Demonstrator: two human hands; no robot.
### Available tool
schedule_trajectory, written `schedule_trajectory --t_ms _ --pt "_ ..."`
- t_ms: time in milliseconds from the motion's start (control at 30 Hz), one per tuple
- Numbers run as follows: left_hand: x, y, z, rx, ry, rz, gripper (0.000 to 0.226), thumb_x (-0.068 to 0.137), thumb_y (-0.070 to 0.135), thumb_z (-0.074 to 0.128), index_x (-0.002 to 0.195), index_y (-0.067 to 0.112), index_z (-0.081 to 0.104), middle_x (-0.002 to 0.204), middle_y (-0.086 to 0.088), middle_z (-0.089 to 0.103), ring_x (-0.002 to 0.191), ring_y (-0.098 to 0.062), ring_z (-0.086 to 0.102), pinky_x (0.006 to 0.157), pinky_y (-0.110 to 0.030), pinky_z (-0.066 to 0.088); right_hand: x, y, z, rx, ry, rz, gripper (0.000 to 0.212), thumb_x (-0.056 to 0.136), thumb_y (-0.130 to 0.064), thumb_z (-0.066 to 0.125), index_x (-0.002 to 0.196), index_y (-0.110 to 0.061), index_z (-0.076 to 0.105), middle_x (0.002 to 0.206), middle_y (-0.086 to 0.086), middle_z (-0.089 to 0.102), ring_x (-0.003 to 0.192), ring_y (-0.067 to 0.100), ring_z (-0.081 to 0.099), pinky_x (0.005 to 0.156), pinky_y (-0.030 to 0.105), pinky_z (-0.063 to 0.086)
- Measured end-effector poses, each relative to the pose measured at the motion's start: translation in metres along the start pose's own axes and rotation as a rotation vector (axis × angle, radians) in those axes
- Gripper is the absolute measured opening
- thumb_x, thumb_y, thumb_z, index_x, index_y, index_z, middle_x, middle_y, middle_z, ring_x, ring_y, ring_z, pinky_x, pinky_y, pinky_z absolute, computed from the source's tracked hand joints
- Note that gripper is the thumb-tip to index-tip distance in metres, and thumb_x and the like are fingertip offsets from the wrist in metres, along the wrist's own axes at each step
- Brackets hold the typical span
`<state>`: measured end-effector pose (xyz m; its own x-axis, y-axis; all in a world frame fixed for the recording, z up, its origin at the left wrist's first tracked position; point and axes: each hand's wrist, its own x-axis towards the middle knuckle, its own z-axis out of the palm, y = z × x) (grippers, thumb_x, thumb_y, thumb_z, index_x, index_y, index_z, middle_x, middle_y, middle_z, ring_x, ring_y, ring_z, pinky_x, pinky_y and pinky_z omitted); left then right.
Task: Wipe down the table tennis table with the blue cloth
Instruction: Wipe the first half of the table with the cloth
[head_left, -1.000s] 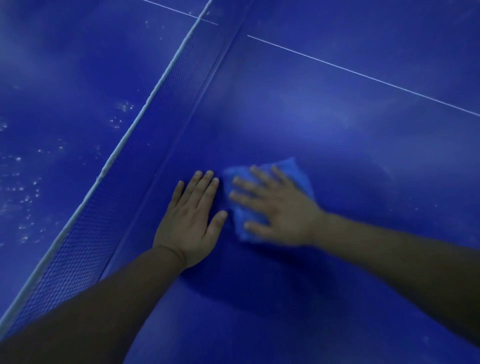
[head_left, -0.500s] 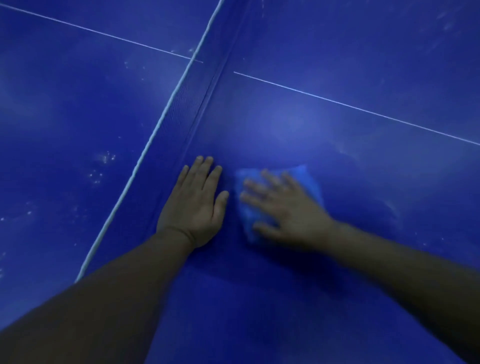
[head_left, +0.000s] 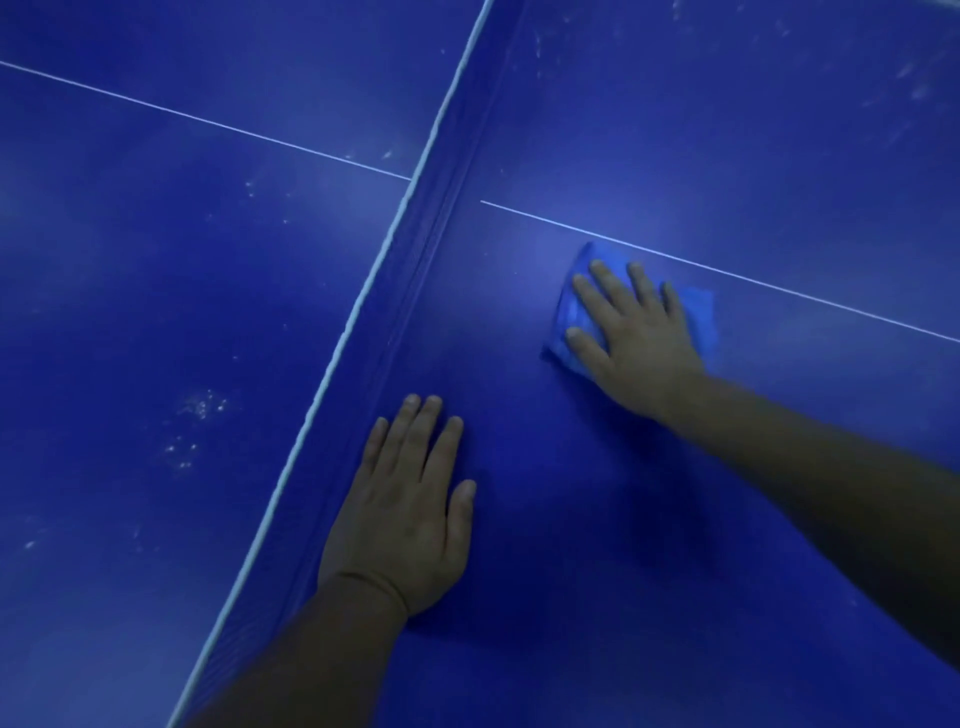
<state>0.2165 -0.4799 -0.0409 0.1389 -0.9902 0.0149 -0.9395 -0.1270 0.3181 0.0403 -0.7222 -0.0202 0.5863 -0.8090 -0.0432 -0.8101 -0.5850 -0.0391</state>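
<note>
Left grip (head_left: 400, 519) nearest the camera: palm down, fingers straight and together, flat on the desk (head_left: 597, 545), holding nothing. Its little-finger side lies just beside the foot of the net (head_left: 415, 270). Same spot by the net as half a second ago.

Right grip (head_left: 639, 343) farther out, also released: fingers spread and straight, pressing the blue cloth (head_left: 571, 306) flat to the desk. Not curled round it. The cloth lies wholly under this palm and its fingers, showing past the fingertips on the net side and past the little-finger side away from the net.

Change: half a second ago the cloth sat just beside the left thumb. Now cloth and right grip are well apart from the left grip, farther up the desk, away from the person. The cloth's far corner reaches the white centre line (head_left: 753, 278), touching or almost so; cannot tell which.

Beyond the net, the other half of the desk carries pale specks (head_left: 200, 415) and its own white line (head_left: 208, 122). More pale smudges (head_left: 914, 88) on the near half, past the centre line.
</note>
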Motion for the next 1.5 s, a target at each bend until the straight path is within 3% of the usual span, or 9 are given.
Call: schedule_trajectory --t_ms 167,300,467,567,667,900,1067,1267,1500 --pt "0.0 0.002 0.0 -0.015 0.042 -0.01 0.062 0.105 0.045 0.021 0.154 0.007 0.03 0.165 -0.014 0.022 0.154 -0.028 0.017 0.122 -0.045 0.012 -0.061 -0.043 0.011 -0.039 -0.08 -0.718 0.065 0.099 -0.058 0.032 0.156 -0.027 0.032 0.166 -0.001 0.023 0.154 0.032 0.015 0.122 0.058 0.01" --pt "0.001 0.002 -0.001 0.002 0.057 -0.014 0.065 0.104 0.044 0.026 0.156 0.007 0.024 0.166 -0.015 0.015 0.155 -0.029 0.011 0.123 -0.046 0.01 -0.023 -0.043 0.004 -0.009 -0.025 -0.492 0.064 0.098 -0.056 0.032 0.155 -0.026 0.037 0.164 0.0 0.029 0.152 0.035 0.02 0.115 0.066 0.022" --pt "0.0 0.002 -0.003 -0.04 0.1 -0.026 0.065 0.103 0.041 0.03 0.156 0.003 0.024 0.166 -0.018 0.016 0.155 -0.031 0.01 0.124 -0.046 0.008 -0.033 -0.099 0.008 -0.015 -0.107 -0.967 0.058 0.099 -0.048 0.033 0.149 -0.021 0.048 0.159 0.004 0.038 0.152 0.035 0.019 0.12 0.059 0.014" --pt "-0.001 0.002 -0.003 -0.005 0.071 -0.033 0.066 0.104 0.044 0.024 0.158 0.008 0.019 0.167 -0.016 0.01 0.155 -0.03 0.006 0.124 -0.045 0.007 0.046 -0.095 0.0 -0.009 -0.044 -0.67 0.062 0.096 -0.049 0.028 0.148 -0.021 0.049 0.156 0.007 0.042 0.144 0.041 0.037 0.113 0.058 0.027" --pt "-0.001 0.001 -0.002 -0.005 0.04 -0.036 0.065 0.104 0.045 0.023 0.158 0.01 0.016 0.168 -0.015 0.009 0.156 -0.029 0.005 0.123 -0.046 0.01 0.097 -0.066 -0.009 -0.013 -0.079 -0.249 0.075 0.093 -0.06 0.01 0.158 -0.028 0.026 0.167 -0.001 0.019 0.153 0.034 0.013 0.12 0.057 0.012" --pt "0.0 0.003 -0.003 -0.049 0.052 -0.022 0.067 0.105 0.045 0.025 0.159 0.007 0.017 0.167 -0.016 0.009 0.156 -0.029 0.005 0.123 -0.046 0.01 -0.002 -0.087 0.006 0.0 -0.151 -0.813 0.06 0.099 -0.052 0.029 0.154 -0.028 0.038 0.164 -0.001 0.027 0.153 0.032 0.017 0.121 0.056 0.009" --pt "-0.001 0.001 -0.003 -0.001 0.016 -0.023 0.066 0.104 0.046 0.023 0.158 0.007 0.02 0.167 -0.017 0.014 0.155 -0.031 0.009 0.121 -0.048 0.013 0.099 -0.067 -0.007 0.011 -0.095 -0.142 0.084 0.088 -0.064 0.005 0.158 -0.026 0.028 0.166 0.001 0.021 0.153 0.036 0.013 0.12 0.06 0.012" --pt "-0.001 0.003 -0.005 -0.007 -0.001 -0.029 0.066 0.105 0.046 0.022 0.158 0.006 0.022 0.167 -0.017 0.014 0.155 -0.03 0.009 0.122 -0.046 0.011 0.033 -0.099 0.015 0.02 -0.05 -0.694 0.063 0.101 -0.054 0.028 0.155 -0.022 0.037 0.163 0.002 0.031 0.153 0.032 0.018 0.12 0.058 0.009" --pt "-0.001 0.002 -0.004 -0.003 -0.038 -0.027 0.064 0.106 0.047 0.015 0.158 0.009 0.018 0.167 -0.015 0.012 0.155 -0.029 0.008 0.121 -0.046 0.012 0.086 -0.122 0.008 0.058 -0.065 -0.206 0.071 0.099 -0.056 0.016 0.159 -0.018 0.022 0.168 0.002 0.014 0.155 0.029 0.002 0.123 0.057 0.0"
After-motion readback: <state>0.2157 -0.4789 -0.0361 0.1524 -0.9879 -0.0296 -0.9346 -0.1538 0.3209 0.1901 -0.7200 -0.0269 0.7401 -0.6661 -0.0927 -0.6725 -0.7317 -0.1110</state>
